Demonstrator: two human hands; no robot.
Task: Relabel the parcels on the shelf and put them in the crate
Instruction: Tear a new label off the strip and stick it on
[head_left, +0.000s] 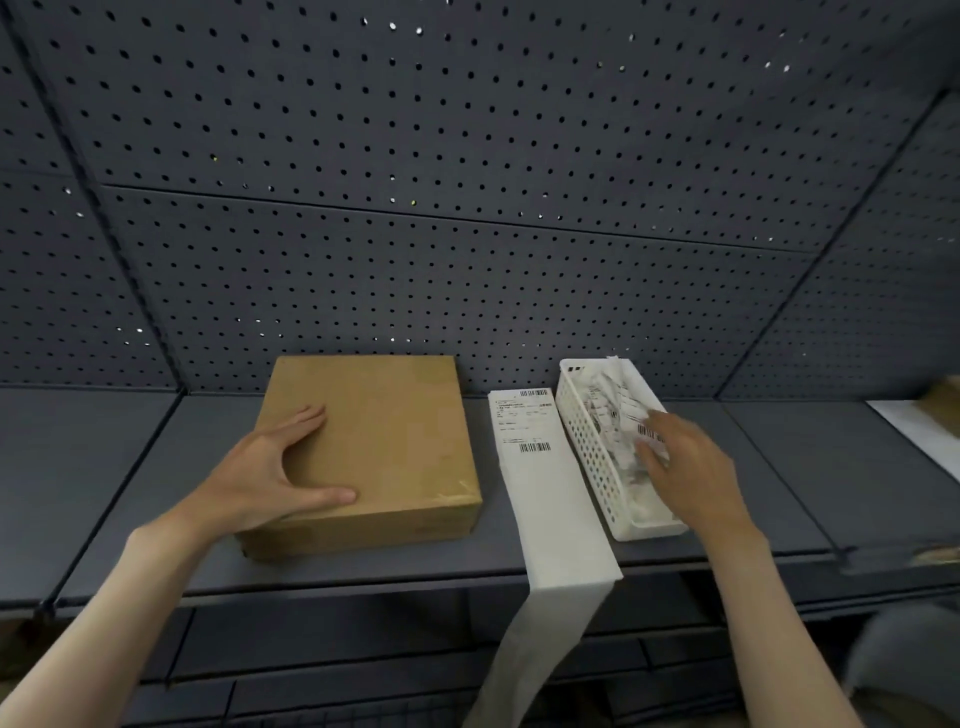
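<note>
A brown cardboard parcel (379, 447) lies flat on the grey shelf (156, 493), with no label on its top. My left hand (275, 467) rests spread on the parcel's near left corner, thumb along the front edge. To the right, a white strip of labels (545, 493) runs across the shelf and hangs over its front edge; one printed label with barcodes sits at its far end. A white perforated basket (587, 447) holds crumpled used labels. My right hand (685, 467) reaches into the basket, its fingers blurred among the papers.
A dark pegboard wall (467, 208) backs the shelf. At the far right edge, part of another brown parcel (943, 400) sits on white paper. Lower shelves show under the front edge.
</note>
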